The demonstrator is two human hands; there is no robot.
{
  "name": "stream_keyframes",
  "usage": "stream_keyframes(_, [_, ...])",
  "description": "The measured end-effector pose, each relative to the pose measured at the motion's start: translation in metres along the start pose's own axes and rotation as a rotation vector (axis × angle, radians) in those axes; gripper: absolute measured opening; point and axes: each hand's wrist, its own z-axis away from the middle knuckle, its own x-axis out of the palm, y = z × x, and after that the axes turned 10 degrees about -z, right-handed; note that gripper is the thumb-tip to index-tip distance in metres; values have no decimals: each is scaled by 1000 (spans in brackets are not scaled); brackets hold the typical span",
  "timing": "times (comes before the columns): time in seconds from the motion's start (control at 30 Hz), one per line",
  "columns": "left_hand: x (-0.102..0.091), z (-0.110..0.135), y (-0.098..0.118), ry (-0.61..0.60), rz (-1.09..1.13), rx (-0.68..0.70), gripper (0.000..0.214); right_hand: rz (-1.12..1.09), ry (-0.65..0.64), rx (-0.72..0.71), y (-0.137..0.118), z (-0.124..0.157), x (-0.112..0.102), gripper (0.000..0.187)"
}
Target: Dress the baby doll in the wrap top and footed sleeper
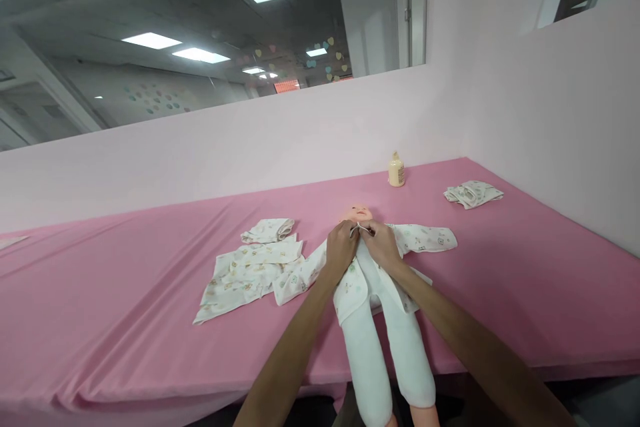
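A baby doll with a white body lies on its back, its legs toward me and hanging past the table's front edge. It wears a white printed baby jacket, whose sleeves spread out to both sides and whose front hangs apart below the chest. At the doll's neck, my left hand pinches one side of the jacket's collar. Close beside it, my right hand pinches the collar's other side. My hands cover the doll's neck and part of its face. Whatever fastener is between my fingertips is too small to make out.
A pink cloth covers the table. Left of the doll lie a spread printed garment and a folded one. A cream pump bottle stands near the wall, with another folded cloth at the right.
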Motion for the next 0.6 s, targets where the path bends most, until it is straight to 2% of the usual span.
stream_keyframes(0.13, [-3,0,3,-20,85,-52,15,16,-7,5,-1,4,2,19])
stream_keyframes(0.23, [-9,0,7,-50,267,-98,18,63,-14,7,-3,6,1,21])
stream_keyframes(0.37, [-21,-1,7,-207,591,-146,27,111,-22,9,-6,8,-2,24])
stream_keyframes(0.43, [-25,-2,6,-267,671,-176,26,149,-44,-22,-6,8,-3,26])
stream_keyframes(0.6, [-21,-3,7,-217,677,-309,21,260,-105,-97,-4,11,-2,28])
